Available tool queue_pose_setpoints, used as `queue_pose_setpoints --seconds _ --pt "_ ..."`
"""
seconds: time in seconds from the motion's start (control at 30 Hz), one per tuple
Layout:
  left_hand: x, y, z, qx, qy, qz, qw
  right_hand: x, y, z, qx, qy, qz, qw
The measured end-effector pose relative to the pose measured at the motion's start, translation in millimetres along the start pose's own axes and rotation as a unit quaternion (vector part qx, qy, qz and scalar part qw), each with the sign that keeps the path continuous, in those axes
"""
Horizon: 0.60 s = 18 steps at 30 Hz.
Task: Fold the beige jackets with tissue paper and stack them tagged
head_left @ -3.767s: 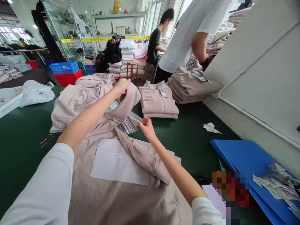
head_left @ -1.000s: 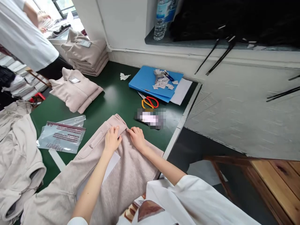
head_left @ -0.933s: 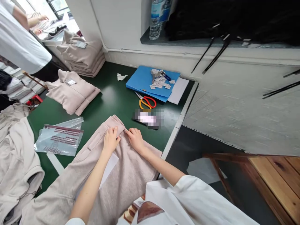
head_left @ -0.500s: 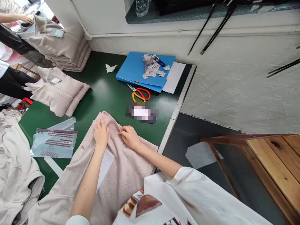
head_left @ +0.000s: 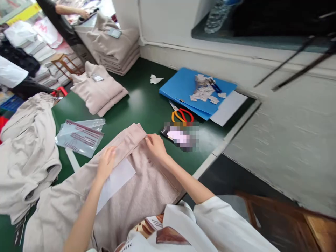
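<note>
A pinkish-beige sweatshirt [head_left: 141, 189] is spread over the near side of the green table, one long side folded inward in a strip. On its body lies a white sheet [head_left: 118, 180], partly under that strip. My left hand [head_left: 106, 164] rests on the folded strip with its fingers stretched out, slightly blurred. At the strip's far end, my right hand [head_left: 156, 147] pinches the edge of the fabric between thumb and fingers. Just beyond the right hand is a phone [head_left: 178, 136], its screen pixelated. Scissors [head_left: 182, 114] with red and yellow handles lie behind it.
Blue folders [head_left: 181, 84] carry small labels [head_left: 203, 92] and a blue-handled tool. Folded sweatshirts [head_left: 101, 89] and a taller stack [head_left: 118, 49] stand far left. Clear printed bags [head_left: 81, 136] and a loose garment pile [head_left: 28, 150] lie left. Another person's hand [head_left: 84, 14] shows behind.
The camera view has swung left. My left hand has slid back along the fabric and flattened. The side strip now lies folded straighter, and more of the white sheet shows.
</note>
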<state>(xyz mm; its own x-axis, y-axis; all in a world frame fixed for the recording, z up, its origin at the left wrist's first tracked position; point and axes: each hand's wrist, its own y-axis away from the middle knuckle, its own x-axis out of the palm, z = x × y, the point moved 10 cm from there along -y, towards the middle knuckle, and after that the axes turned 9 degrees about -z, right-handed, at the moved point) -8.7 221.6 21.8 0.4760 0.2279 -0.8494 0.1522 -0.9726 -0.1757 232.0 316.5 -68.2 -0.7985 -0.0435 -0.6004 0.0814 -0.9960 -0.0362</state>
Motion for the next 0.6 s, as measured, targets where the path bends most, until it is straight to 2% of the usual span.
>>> queue_pose_setpoints --seconds 0.07,0.1,0.13,0.2,0.27,0.3,0.37,0.43,0.6 --pt "-66.5 36.0 61.9 -0.093 -0.049 -0.101 0.989 6.7 -24.7 8.9 0.004 0.0 0.034 0.999" --pt "-100.7 59.5 95.6 -0.15 -0.083 -0.146 0.974 12.3 -35.8 12.2 0.012 0.011 0.048 0.999" --pt "-134.5 86.6 129.2 -0.213 -0.121 -0.183 0.952 20.0 -44.9 14.2 0.024 0.031 0.063 0.997" --pt "-196.9 147.3 188.3 -0.341 -0.194 -0.241 0.888 37.7 -55.9 15.9 0.046 0.089 0.088 0.991" --pt "-242.5 204.0 230.7 -0.441 -0.238 -0.271 0.822 52.5 -59.4 15.6 0.058 0.147 0.095 0.983" --pt "-256.9 226.2 247.0 -0.475 -0.244 -0.276 0.799 57.7 -59.8 14.7 0.063 0.167 0.09 0.98" --pt "-268.5 254.3 275.2 -0.518 -0.231 -0.266 0.779 63.4 -60.6 11.8 0.072 0.185 0.073 0.977" --pt "-264.8 264.0 301.3 -0.543 -0.202 -0.244 0.778 65.3 -63.6 8.3 0.087 0.184 0.056 0.977" --pt "-246.5 246.4 356.1 -0.556 -0.123 -0.233 0.788 66.2 -72.7 5.3 0.131 0.186 0.044 0.973"
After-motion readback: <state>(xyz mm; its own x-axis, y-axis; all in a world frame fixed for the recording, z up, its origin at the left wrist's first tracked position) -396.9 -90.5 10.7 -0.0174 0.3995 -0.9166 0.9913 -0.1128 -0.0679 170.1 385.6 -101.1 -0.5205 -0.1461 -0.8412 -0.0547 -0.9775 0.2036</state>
